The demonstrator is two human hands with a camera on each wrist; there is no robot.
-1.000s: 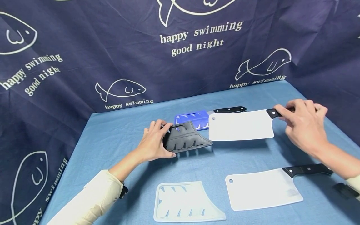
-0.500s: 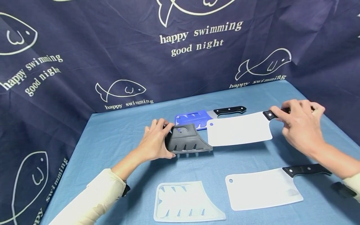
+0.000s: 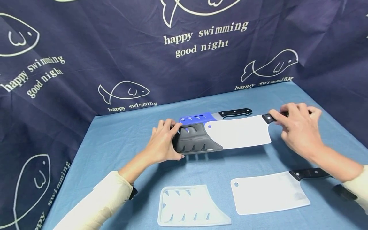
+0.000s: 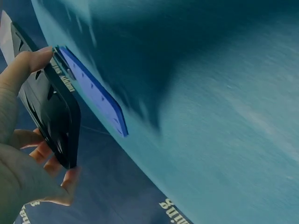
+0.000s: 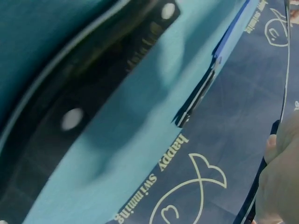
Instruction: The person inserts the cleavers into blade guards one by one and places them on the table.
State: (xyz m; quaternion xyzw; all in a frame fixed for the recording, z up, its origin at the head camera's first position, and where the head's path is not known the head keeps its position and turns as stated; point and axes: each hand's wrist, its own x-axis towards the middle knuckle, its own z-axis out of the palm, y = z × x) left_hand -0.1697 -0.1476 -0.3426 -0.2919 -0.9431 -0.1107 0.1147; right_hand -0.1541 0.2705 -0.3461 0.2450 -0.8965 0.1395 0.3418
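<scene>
My left hand (image 3: 163, 143) grips a black slotted blade sheath (image 3: 194, 138) at its closed end, thumb at the lower edge and fingers at the upper. By its black handle (image 3: 268, 118), my right hand (image 3: 300, 129) holds a cleaver with a white-looking blade (image 3: 241, 132). Both are raised above the table. The front end of the blade meets the open side of the sheath; its corner hole shows beside the sheath's curved edge, and whether the tip lies inside I cannot tell. In the left wrist view the sheath (image 4: 56, 112) sits between thumb and fingers.
Behind lies a second cleaver with a black handle (image 3: 235, 112), its blade in a blue sheath (image 3: 195, 118). Nearer lie a pale translucent sheath (image 3: 189, 204) and an unsheathed cleaver (image 3: 267, 193) on the blue cloth (image 3: 120, 140). A dark printed curtain (image 3: 129, 48) hangs behind the table.
My right hand has moved left with the cleaver, lowering it a little at first. The left hand has shifted slightly right with the black sheath, and blade and sheath now overlap in view.
</scene>
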